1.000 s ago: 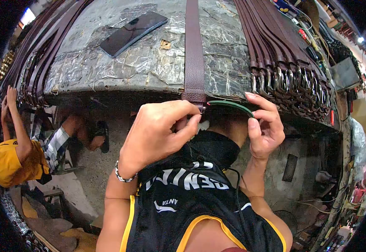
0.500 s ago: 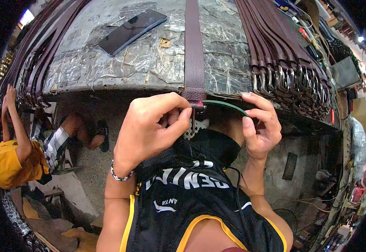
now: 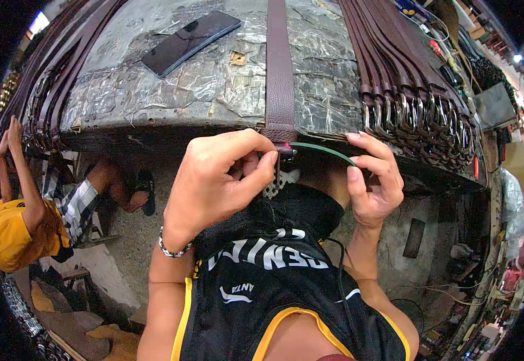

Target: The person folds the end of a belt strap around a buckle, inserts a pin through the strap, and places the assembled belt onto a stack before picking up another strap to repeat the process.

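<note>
A dark brown leather belt point(image 3: 281, 90) runs down the middle of the workbench and over its front edge. At the belt's end, just past the edge, my left hand point(image 3: 220, 177) is closed in a pinch beside the metal buckle point(image 3: 273, 186), which hangs partly hidden by my fingers. A thin green strip point(image 3: 322, 147) bows from a reddish spot on the belt end to my right hand point(image 3: 375, 180). The thumb and index finger of that hand pinch the strip's outer end, the other fingers held apart. What exactly the left fingertips grip is partly hidden.
A black phone point(image 3: 191, 42) lies on the worn, film-covered bench point(image 3: 226, 99). Several buckled belts point(image 3: 403, 66) hang over the edge at right, and more belts point(image 3: 72, 84) at left. A co-worker in a yellow shirt point(image 3: 24, 231) sits at far left.
The view has shifted very slightly. Both hands keep the same hold on the belt end and the green strip. The co-worker's hands have moved a little.
</note>
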Demonstrator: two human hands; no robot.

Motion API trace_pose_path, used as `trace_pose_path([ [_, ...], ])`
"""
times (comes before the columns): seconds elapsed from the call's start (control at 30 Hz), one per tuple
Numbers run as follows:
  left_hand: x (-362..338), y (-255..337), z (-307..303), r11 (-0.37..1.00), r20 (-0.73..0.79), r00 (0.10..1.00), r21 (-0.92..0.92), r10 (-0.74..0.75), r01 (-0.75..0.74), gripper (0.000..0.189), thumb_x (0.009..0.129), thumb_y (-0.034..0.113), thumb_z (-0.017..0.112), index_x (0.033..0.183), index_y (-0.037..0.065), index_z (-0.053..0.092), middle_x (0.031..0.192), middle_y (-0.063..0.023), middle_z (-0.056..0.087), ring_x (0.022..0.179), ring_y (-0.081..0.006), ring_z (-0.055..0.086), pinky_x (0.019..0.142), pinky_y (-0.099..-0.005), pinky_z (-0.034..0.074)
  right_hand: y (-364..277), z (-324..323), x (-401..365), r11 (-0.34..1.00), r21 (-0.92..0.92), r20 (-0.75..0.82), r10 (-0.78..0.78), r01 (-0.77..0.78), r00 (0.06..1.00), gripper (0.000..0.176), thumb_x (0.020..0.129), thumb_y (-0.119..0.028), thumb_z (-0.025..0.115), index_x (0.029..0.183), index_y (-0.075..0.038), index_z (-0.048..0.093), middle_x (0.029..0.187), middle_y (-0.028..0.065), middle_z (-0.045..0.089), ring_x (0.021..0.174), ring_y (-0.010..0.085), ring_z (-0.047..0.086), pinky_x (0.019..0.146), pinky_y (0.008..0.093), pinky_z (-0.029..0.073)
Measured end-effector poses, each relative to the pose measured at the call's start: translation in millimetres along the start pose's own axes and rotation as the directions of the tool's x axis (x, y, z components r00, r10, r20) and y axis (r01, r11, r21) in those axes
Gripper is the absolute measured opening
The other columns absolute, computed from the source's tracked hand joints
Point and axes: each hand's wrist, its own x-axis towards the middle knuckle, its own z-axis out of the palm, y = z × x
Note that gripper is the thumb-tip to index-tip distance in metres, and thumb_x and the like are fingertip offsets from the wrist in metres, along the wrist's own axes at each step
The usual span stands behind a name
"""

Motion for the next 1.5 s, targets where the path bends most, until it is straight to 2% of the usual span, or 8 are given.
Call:
trace_pose_path([
  [0.37,1,7,-23,0.987,0.034,0.989,0.070,-0.146,0.143,0.010,0.088,0.004,0.074,0.085,-0.002,0.069,0.069,-0.0058,0.066,0.059,-0.0089,0.059,0.059,-0.0265,0.048,4,-2,-3,0.993,0.105,-0.054,0.067,-0.061,0.996,0.013,0.087,-0.001,0.072,0.099,0.002,0.068,0.117,0.0239,0.075,0.110,0.0340,0.071,0.103,0.0440,0.052],
  [0.5,0,-8,-53,0.905,0.035,0.955,0.330,-0.295,0.268,0.038,0.097,0.020,0.074,0.074,-0.005,0.057,0.058,-0.0056,0.047,0.057,-0.0068,0.043,0.052,-0.0306,0.037,8,-1,-10,0.940,0.306,-0.132,0.201,-0.153,0.971,0.010,0.091,0.000,0.067,0.101,0.003,0.065,0.120,0.0261,0.072,0.109,0.0295,0.070,0.101,0.0403,0.052],
  [0.67,1,15,-6,0.939,-0.222,0.948,0.205,-0.229,0.275,0.042,0.091,0.026,0.085,0.076,0.002,0.054,0.062,0.0007,0.050,0.058,-0.0073,0.043,0.052,-0.0282,0.036,8,3,-7,0.930,0.324,-0.203,0.249,-0.175,0.947,0.011,0.095,0.000,0.065,0.105,0.003,0.063,0.123,0.0257,0.071,0.111,0.0278,0.069,0.101,0.0388,0.052],
  [0.87,1,9,49,0.898,-0.274,0.961,0.430,0.031,0.093,0.048,0.080,0.031,0.093,0.086,0.006,0.053,0.069,-0.0083,0.052,0.057,-0.0242,0.054,0.055,-0.0382,0.047,6,9,-5,0.913,0.370,-0.247,0.273,-0.170,0.930,0.011,0.098,-0.002,0.064,0.108,0.003,0.062,0.125,0.0258,0.070,0.111,0.0272,0.070,0.103,0.0398,0.053],
  [0.97,2,6,47,0.914,-0.255,0.966,0.401,0.051,0.057,0.043,0.082,0.024,0.090,0.086,0.004,0.052,0.070,-0.0054,0.057,0.057,-0.0193,0.056,0.055,-0.0344,0.047,8,10,-5,0.921,0.355,-0.253,0.263,-0.164,0.931,0.010,0.099,-0.002,0.063,0.108,0.003,0.062,0.125,0.0259,0.070,0.110,0.0277,0.070,0.102,0.0400,0.053],
  [1.07,1,18,33,0.940,-0.134,0.931,-0.010,-0.339,0.341,0.035,0.087,0.015,0.084,0.086,0.003,0.051,0.073,-0.0035,0.061,0.055,-0.0146,0.054,0.054,-0.0312,0.047,7,11,-5,0.914,0.370,-0.256,0.273,-0.167,0.928,0.010,0.100,-0.001,0.063,0.108,0.004,0.062,0.124,0.0260,0.070,0.109,0.0280,0.071,0.102,0.0401,0.054],
  [1.2,5,-1,10,0.422,0.302,0.861,-0.774,-0.409,0.472,0.018,0.101,0.001,0.055,0.110,-0.006,0.069,0.097,-0.0144,0.078,0.068,-0.0120,0.071,0.056,-0.0254,0.057,5,10,-3,0.905,0.397,-0.255,0.272,-0.155,0.928,0.010,0.100,-0.002,0.062,0.108,0.004,0.062,0.124,0.0261,0.070,0.109,0.0279,0.071,0.102,0.0404,0.054],
  [1.5,0,-24,-5,0.658,0.366,0.803,-0.460,-0.471,0.596,0.024,0.101,0.018,0.074,0.108,-0.004,0.073,0.087,-0.0049,0.075,0.074,-0.0086,0.069,0.067,-0.0238,0.057,10,8,-8,0.919,0.346,-0.229,0.277,-0.188,0.933,0.009,0.097,-0.001,0.063,0.105,0.003,0.062,0.124,0.0241,0.071,0.113,0.0262,0.067,0.105,0.0397,0.050],
])
